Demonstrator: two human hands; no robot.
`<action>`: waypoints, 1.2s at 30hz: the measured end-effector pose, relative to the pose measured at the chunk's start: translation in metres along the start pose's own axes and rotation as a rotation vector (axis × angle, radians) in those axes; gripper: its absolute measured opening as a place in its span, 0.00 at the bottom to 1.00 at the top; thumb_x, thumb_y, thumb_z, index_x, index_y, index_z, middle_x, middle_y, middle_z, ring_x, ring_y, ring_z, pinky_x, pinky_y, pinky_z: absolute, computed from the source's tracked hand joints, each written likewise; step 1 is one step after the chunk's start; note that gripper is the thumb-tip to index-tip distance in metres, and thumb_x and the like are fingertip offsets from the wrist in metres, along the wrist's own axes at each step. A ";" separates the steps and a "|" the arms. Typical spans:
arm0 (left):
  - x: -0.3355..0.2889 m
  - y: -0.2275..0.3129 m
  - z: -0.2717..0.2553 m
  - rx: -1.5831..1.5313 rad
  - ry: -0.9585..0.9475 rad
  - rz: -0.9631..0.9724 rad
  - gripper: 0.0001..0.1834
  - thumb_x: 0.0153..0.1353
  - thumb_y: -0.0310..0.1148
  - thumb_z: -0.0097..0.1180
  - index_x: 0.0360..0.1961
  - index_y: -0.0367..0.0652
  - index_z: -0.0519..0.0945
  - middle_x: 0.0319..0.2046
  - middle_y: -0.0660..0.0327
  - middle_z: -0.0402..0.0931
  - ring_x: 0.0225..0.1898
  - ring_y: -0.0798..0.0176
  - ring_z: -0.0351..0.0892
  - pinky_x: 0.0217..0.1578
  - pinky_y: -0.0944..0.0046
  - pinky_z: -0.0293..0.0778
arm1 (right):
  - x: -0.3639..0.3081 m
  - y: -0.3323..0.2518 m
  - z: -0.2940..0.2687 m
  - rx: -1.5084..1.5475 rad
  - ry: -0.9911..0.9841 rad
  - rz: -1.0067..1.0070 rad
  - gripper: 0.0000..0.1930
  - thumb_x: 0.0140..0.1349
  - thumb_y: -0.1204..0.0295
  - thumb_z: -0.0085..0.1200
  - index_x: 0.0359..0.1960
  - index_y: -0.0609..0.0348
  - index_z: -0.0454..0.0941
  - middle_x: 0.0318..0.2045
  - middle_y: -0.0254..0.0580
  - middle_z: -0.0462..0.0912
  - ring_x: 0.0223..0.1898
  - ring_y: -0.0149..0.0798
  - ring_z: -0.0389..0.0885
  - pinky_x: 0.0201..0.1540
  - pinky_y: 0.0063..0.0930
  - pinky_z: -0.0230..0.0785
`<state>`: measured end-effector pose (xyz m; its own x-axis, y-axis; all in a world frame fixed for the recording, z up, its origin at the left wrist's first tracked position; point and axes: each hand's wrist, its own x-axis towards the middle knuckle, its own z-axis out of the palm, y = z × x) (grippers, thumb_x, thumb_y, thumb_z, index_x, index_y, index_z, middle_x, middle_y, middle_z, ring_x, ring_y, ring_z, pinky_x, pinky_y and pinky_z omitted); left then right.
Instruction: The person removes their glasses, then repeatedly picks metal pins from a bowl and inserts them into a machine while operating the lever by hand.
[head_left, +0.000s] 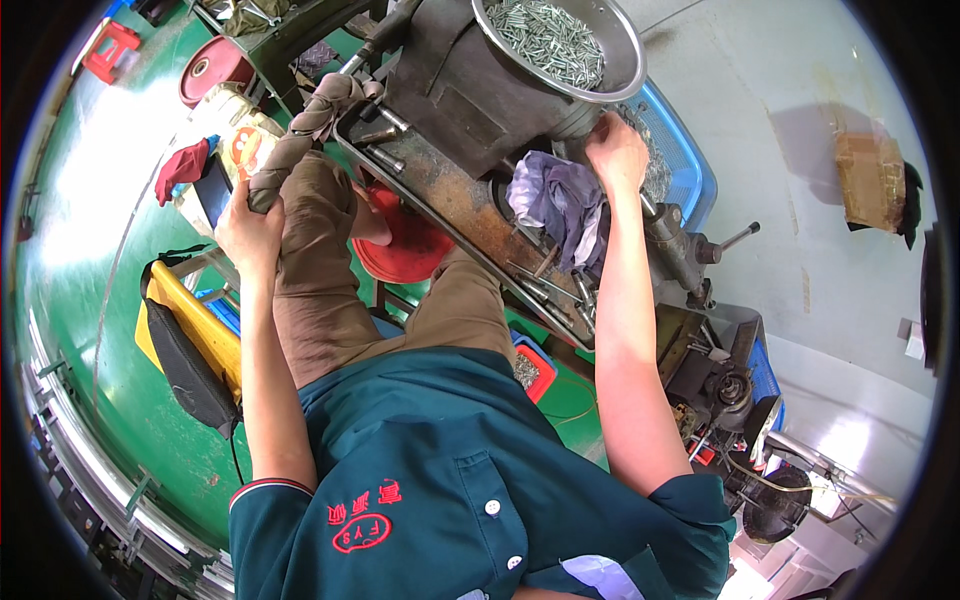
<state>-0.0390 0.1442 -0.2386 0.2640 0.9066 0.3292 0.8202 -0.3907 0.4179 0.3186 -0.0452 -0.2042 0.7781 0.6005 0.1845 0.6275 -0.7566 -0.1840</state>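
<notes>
My left hand [250,228] is wrapped round the lower end of a long machine lever [300,135] bound in brown cloth. The lever slants up toward a dark metal machine [465,110]. On the other side, my right hand [616,155] has its fingers bent together at the machine, just under a steel bowl [628,62]. What those fingers hold, if anything, is hidden. Small metal pins or screws [550,42] fill the bowl. Left of my right wrist lies a crumpled purple-grey rag [560,205].
A blue plastic basket [690,160] stands behind my right hand. Loose tools [540,285] lie on the rusty machine tray [455,195]. A red basin [400,250] sits under it, near my legs. To the left is a yellow chair [200,320]; a handled shaft [690,240] juts out at right.
</notes>
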 end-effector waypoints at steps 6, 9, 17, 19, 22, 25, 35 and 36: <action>0.000 0.002 -0.001 0.001 0.010 0.003 0.16 0.38 0.36 0.55 0.33 0.44 0.74 0.22 0.50 0.74 0.27 0.49 0.74 0.28 0.57 0.69 | -0.001 -0.002 -0.002 0.004 0.001 0.004 0.09 0.44 0.70 0.46 0.28 0.55 0.75 0.26 0.52 0.77 0.33 0.50 0.75 0.37 0.39 0.66; 0.000 0.002 0.000 0.007 0.009 -0.001 0.16 0.38 0.35 0.55 0.32 0.44 0.74 0.22 0.50 0.74 0.27 0.49 0.74 0.28 0.57 0.69 | 0.000 -0.001 -0.001 0.007 0.009 -0.010 0.09 0.44 0.70 0.46 0.28 0.55 0.75 0.26 0.52 0.77 0.33 0.50 0.75 0.37 0.39 0.66; 0.000 0.001 0.000 -0.004 0.014 0.013 0.16 0.38 0.35 0.55 0.32 0.44 0.74 0.21 0.50 0.74 0.27 0.49 0.74 0.28 0.57 0.69 | -0.001 -0.003 -0.002 0.006 0.017 0.010 0.09 0.44 0.70 0.46 0.28 0.54 0.76 0.26 0.52 0.77 0.32 0.51 0.75 0.37 0.39 0.66; 0.000 0.003 -0.001 -0.010 0.016 0.007 0.16 0.38 0.35 0.55 0.32 0.43 0.74 0.21 0.50 0.73 0.27 0.49 0.74 0.28 0.57 0.69 | 0.000 0.000 -0.001 0.009 0.012 0.004 0.09 0.44 0.70 0.46 0.28 0.55 0.76 0.26 0.52 0.77 0.32 0.51 0.75 0.37 0.39 0.66; 0.000 0.002 -0.001 -0.004 0.017 0.005 0.16 0.38 0.35 0.54 0.32 0.43 0.74 0.21 0.50 0.73 0.27 0.49 0.74 0.28 0.56 0.69 | 0.000 -0.001 -0.001 0.012 0.005 0.000 0.09 0.44 0.70 0.46 0.27 0.55 0.76 0.25 0.52 0.77 0.32 0.51 0.75 0.37 0.39 0.66; 0.000 0.002 -0.001 -0.011 0.011 0.012 0.16 0.38 0.35 0.54 0.32 0.43 0.74 0.21 0.50 0.73 0.27 0.48 0.74 0.28 0.56 0.69 | 0.000 0.000 -0.001 0.014 0.005 -0.002 0.09 0.44 0.70 0.46 0.27 0.55 0.75 0.25 0.52 0.77 0.32 0.51 0.75 0.37 0.39 0.66; 0.000 0.002 -0.001 -0.020 0.006 0.014 0.16 0.38 0.35 0.54 0.32 0.43 0.74 0.21 0.50 0.73 0.26 0.48 0.74 0.28 0.56 0.69 | 0.000 0.000 0.000 0.006 0.020 -0.002 0.09 0.44 0.70 0.45 0.28 0.55 0.75 0.26 0.52 0.77 0.32 0.51 0.75 0.37 0.40 0.66; 0.000 0.003 -0.002 -0.021 0.009 0.014 0.16 0.38 0.35 0.54 0.32 0.43 0.74 0.21 0.50 0.73 0.27 0.48 0.74 0.28 0.56 0.69 | 0.000 0.000 0.000 0.006 0.019 -0.002 0.09 0.44 0.70 0.45 0.28 0.55 0.75 0.26 0.52 0.77 0.32 0.51 0.75 0.37 0.40 0.66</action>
<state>-0.0373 0.1432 -0.2360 0.2707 0.8995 0.3428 0.8054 -0.4067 0.4312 0.3184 -0.0451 -0.2044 0.7761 0.5970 0.2032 0.6293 -0.7537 -0.1893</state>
